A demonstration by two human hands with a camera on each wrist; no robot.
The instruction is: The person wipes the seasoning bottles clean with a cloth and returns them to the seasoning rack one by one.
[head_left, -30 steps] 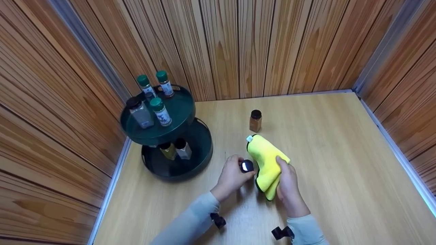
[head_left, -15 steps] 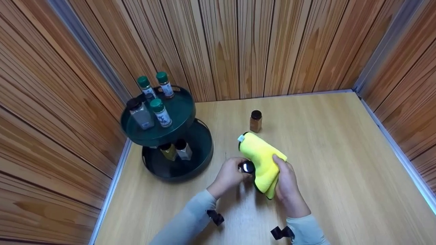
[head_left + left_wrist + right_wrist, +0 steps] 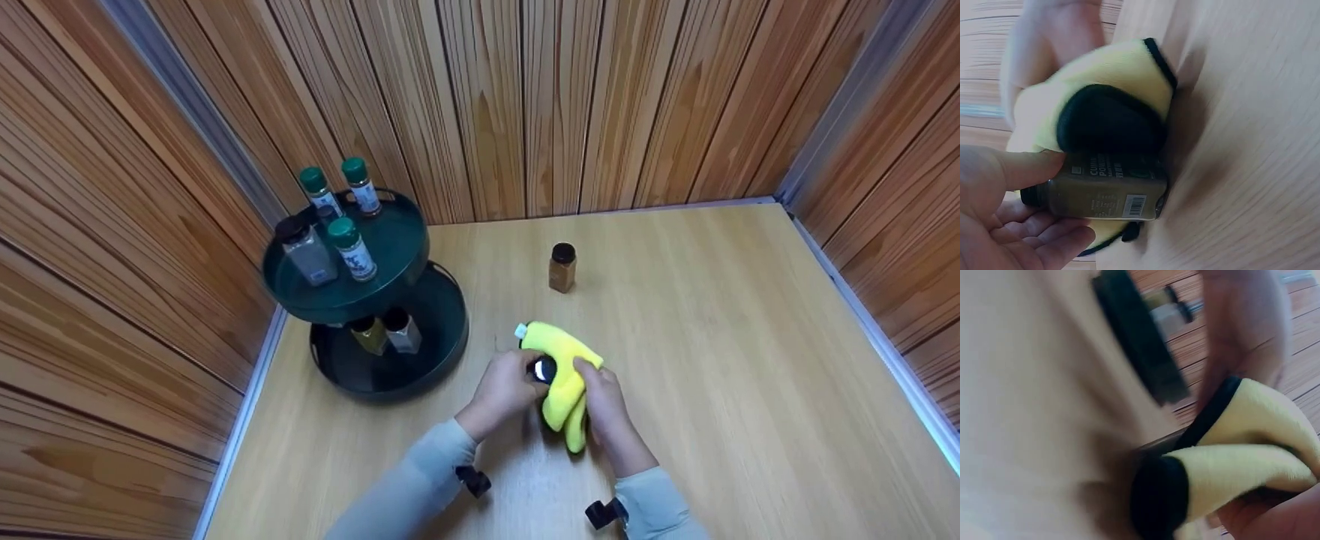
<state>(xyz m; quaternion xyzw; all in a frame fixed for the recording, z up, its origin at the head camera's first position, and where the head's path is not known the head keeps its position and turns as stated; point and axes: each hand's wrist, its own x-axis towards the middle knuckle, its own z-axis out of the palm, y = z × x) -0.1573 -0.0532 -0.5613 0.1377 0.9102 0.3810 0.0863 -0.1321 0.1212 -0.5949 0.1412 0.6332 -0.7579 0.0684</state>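
Head view: a light wooden tabletop (image 3: 712, 337) fills a booth closed on three sides by vertical wood-plank walls (image 3: 570, 105), with pale metal trim at the corners and along the table edges. The left hand (image 3: 507, 390) grips a black-capped spice jar (image 3: 543, 368) near the table's front centre; the right hand (image 3: 604, 405) holds a folded yellow microfibre cloth (image 3: 559, 375) against the jar. A second spice jar (image 3: 562, 267) with brown contents stands upright behind them, well apart. At the left rear corner stands a dark green two-tier tray stand (image 3: 390, 300), carrying green-capped and black-capped jars on the upper tier and two jars on the lower tier. Left wrist view: thumb and curled fingers (image 3: 1033, 169) clamp the jar (image 3: 1106, 191), which lies on its side with label and barcode showing; the cloth (image 3: 1117, 73) wraps its black cap. Right wrist view: heavily blurred; the black-edged cloth (image 3: 1241, 467) rests in the right palm (image 3: 1275, 517), close above the tabletop.
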